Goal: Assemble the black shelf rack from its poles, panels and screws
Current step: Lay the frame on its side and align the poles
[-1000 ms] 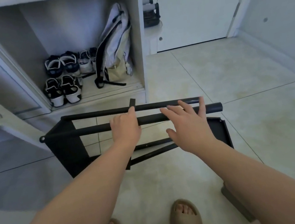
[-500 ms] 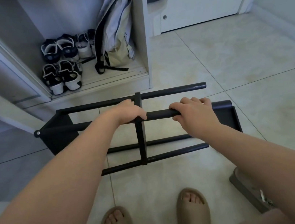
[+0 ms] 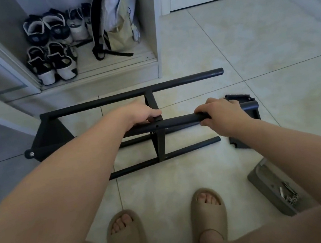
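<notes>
Head view.

- **Room:** Pale glossy tiled floor. An open white cupboard stood at far left, holding dark-and-white shoes and a pale fabric backpack.
- **Rack:** The black metal shelf rack lay on its side on the floor before the cupboard. Its long axis ran left to right, with the solid end panel at the left.
- **Hands:** The left hand was curled round the nearest upper pole at the middle crosspiece. The right hand gripped the same pole near its right end.
- **Container:** A grey rectangular tray at lower right held silver screws.
</notes>
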Action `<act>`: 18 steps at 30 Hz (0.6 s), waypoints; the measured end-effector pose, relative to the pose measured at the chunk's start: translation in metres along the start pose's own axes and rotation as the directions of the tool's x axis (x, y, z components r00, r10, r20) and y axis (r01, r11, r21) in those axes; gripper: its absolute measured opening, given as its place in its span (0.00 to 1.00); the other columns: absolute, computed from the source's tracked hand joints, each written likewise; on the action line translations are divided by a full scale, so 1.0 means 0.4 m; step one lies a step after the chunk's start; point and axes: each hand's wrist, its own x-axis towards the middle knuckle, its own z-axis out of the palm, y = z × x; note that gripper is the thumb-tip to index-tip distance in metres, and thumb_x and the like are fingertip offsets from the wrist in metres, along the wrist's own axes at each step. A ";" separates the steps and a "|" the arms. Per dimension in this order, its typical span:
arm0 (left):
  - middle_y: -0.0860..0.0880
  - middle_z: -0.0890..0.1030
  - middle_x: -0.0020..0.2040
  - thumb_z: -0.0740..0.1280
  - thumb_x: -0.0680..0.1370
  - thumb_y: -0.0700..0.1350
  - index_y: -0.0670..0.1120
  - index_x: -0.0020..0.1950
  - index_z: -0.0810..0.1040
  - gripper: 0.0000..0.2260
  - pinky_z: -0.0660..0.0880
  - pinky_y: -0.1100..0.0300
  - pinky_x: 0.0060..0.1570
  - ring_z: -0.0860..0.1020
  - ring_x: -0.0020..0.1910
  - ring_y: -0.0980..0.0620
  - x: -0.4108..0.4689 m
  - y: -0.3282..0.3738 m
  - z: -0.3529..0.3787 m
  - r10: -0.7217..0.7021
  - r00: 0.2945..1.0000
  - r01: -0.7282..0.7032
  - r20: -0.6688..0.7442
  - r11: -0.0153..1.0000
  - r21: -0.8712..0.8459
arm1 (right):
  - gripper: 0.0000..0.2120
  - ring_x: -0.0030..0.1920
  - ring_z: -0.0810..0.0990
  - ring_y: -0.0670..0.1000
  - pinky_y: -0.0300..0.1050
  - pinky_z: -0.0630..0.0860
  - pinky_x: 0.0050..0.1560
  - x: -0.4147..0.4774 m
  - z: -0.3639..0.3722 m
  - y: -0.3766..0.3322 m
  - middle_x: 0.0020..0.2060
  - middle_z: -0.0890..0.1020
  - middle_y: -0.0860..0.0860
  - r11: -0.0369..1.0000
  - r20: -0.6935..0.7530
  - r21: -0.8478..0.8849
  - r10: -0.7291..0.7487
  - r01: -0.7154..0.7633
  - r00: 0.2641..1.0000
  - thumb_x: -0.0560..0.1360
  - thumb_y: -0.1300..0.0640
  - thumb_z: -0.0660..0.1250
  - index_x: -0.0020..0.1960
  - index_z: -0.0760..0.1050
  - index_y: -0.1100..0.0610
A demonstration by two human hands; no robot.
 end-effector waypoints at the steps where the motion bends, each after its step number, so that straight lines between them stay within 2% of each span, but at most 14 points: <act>1: 0.48 0.84 0.47 0.71 0.77 0.56 0.44 0.53 0.83 0.16 0.70 0.53 0.50 0.78 0.46 0.48 0.003 -0.003 -0.003 0.006 1.000 -0.006 0.004 1.000 -0.010 | 0.13 0.56 0.74 0.54 0.61 0.64 0.69 0.003 -0.001 0.000 0.55 0.74 0.47 1.000 0.002 -0.003 -0.004 0.004 1.000 0.83 0.49 0.63 0.67 0.74 0.43; 5: 0.49 0.84 0.46 0.71 0.78 0.55 0.45 0.52 0.83 0.14 0.72 0.52 0.52 0.78 0.46 0.49 0.003 -0.013 -0.018 0.045 0.999 -0.045 -0.007 0.999 -0.009 | 0.09 0.52 0.75 0.54 0.57 0.64 0.62 0.018 -0.008 -0.001 0.51 0.77 0.48 0.999 0.036 0.031 -0.016 0.015 0.999 0.83 0.48 0.64 0.62 0.76 0.45; 7: 0.48 0.85 0.48 0.71 0.78 0.54 0.45 0.51 0.84 0.12 0.74 0.50 0.56 0.80 0.47 0.47 0.001 -0.020 -0.023 0.074 0.997 -0.074 -0.015 0.997 -0.014 | 0.08 0.51 0.74 0.54 0.55 0.63 0.58 0.022 -0.006 0.000 0.51 0.77 0.49 0.998 0.061 0.050 -0.027 0.024 0.998 0.83 0.50 0.64 0.60 0.77 0.47; 10: 0.48 0.85 0.48 0.71 0.78 0.51 0.47 0.49 0.83 0.08 0.74 0.49 0.62 0.82 0.51 0.46 0.002 -0.036 -0.020 0.099 0.995 -0.100 -0.015 0.993 -0.056 | 0.08 0.50 0.73 0.53 0.53 0.63 0.57 0.022 0.003 0.006 0.52 0.77 0.49 0.997 0.070 0.080 -0.023 0.018 0.997 0.82 0.50 0.65 0.60 0.78 0.48; 12: 0.48 0.85 0.49 0.71 0.78 0.52 0.46 0.50 0.82 0.09 0.75 0.51 0.59 0.82 0.53 0.46 0.006 -0.047 -0.012 0.094 0.996 -0.094 -0.011 0.994 -0.046 | 0.08 0.52 0.72 0.53 0.53 0.64 0.57 0.021 0.014 0.007 0.53 0.77 0.49 0.996 0.082 0.084 -0.013 0.006 0.997 0.82 0.50 0.65 0.60 0.77 0.48; 15: 0.46 0.85 0.49 0.72 0.77 0.52 0.43 0.53 0.83 0.13 0.74 0.54 0.52 0.81 0.48 0.46 0.006 -0.064 -0.003 0.074 0.997 -0.074 -0.002 0.997 -0.033 | 0.06 0.52 0.74 0.54 0.52 0.63 0.54 0.021 0.033 0.003 0.52 0.78 0.49 0.996 0.116 0.084 0.002 -0.012 0.993 0.81 0.51 0.67 0.57 0.78 0.48; 18: 0.43 0.85 0.50 0.72 0.77 0.52 0.42 0.51 0.83 0.13 0.75 0.50 0.59 0.80 0.47 0.45 0.005 -0.076 0.002 0.083 0.996 -0.083 -0.016 0.996 -0.042 | 0.05 0.51 0.75 0.54 0.52 0.62 0.53 0.024 0.042 -0.002 0.50 0.77 0.48 0.997 0.135 0.073 0.019 -0.029 0.991 0.81 0.51 0.66 0.56 0.79 0.48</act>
